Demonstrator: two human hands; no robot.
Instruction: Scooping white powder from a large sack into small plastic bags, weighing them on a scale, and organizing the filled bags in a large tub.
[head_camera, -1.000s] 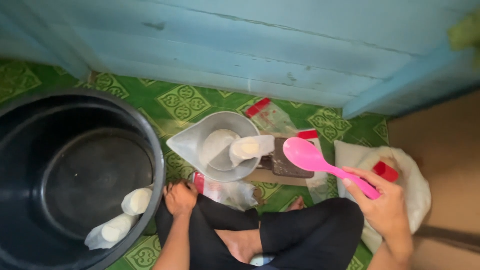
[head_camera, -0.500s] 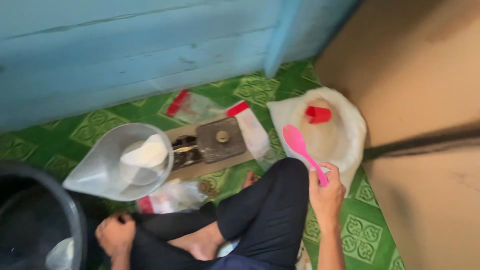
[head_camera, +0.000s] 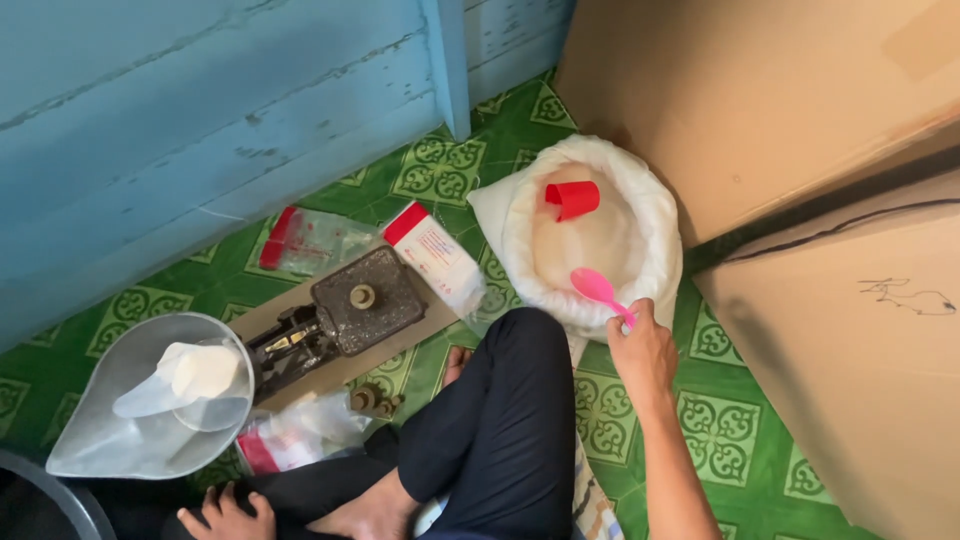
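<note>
spoon (head_camera: 596, 287): glossy pink plastic
sack (head_camera: 655, 225): white woven cloth, matt
scale (head_camera: 352, 308): dark metal, rough and worn
wall (head_camera: 200, 130): blue painted wood, scuffed
boxes (head_camera: 800, 120): matt brown cardboard

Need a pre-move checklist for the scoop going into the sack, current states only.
1. Pink scoop gripped by right hand: ok.
2. Scoop over the open white sack: ok.
3. Sack mouth rolled open, powder visible: ok.
4. Red cup lying in sack, apart from scoop: ok.
5. Scoop bowl empty: cannot tell.
6. Left hand free, resting on the floor by the scale pan: ok.
</note>
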